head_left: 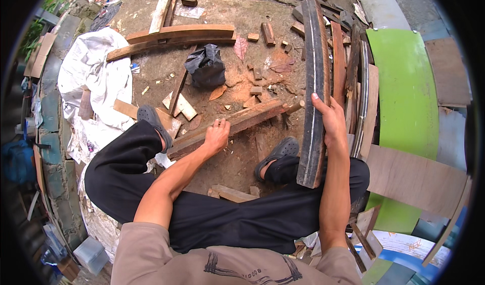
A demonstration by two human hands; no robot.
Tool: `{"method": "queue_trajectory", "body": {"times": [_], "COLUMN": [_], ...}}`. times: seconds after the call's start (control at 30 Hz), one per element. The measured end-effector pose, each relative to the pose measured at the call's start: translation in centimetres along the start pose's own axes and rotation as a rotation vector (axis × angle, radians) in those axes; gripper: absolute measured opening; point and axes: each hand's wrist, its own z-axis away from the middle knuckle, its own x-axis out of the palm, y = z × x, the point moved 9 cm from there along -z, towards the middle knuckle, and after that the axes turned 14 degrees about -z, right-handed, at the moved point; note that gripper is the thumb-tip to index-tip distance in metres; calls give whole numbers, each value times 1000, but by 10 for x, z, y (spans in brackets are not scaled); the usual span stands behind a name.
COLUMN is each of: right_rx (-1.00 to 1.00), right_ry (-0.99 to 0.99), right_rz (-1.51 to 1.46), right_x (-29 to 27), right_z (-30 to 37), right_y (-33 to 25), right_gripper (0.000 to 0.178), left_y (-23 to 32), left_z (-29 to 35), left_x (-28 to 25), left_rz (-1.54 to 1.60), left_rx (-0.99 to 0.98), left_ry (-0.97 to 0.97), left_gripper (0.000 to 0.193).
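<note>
Here's the right hand [332, 121], thumb laid along the near face and fingers behind the edge, clasping a long dark-grey wooden beam with a pale line down its length [314, 73]; that beam stands lengthwise up the view, its lower end over the right leg of the black trousers [232, 217]. Over to the left hand [217, 135]: fingers curled in against a rough reddish-brown wooden beam [252, 117], though whether they grip it or just rest there, I can't tell. That one slants between two grey clog shoes [285, 149], near end by the left foot. Beyond it sits a crumpled black plastic bag [206, 67]; far right, a bright green panel [404, 93].
</note>
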Motion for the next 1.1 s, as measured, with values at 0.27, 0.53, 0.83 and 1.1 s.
{"method": "queue_trajectory", "body": {"times": [0.27,0.53,0.83,1.1], "right_rx": [-13,-29,-30,-13], "right_ry": [-28,-130,-125,-240], "right_rz": [-3,16,179,196], "right_x": [9,45,86,171], "right_z": [7,34,72,47], "right_y": [7,11,-42,-102], "right_gripper": [38,36,41,45], "left_y": [50,-54,-153,-116], "left_z": [54,8,37,47], "left_x": [80,-24,-69,-12], "left_rz": [-23,263,574,632], "left_rx": [415,-48,-561,-547], "left_ry": [-689,-301,-201,-241], "left_gripper": [35,40,66,52]}}
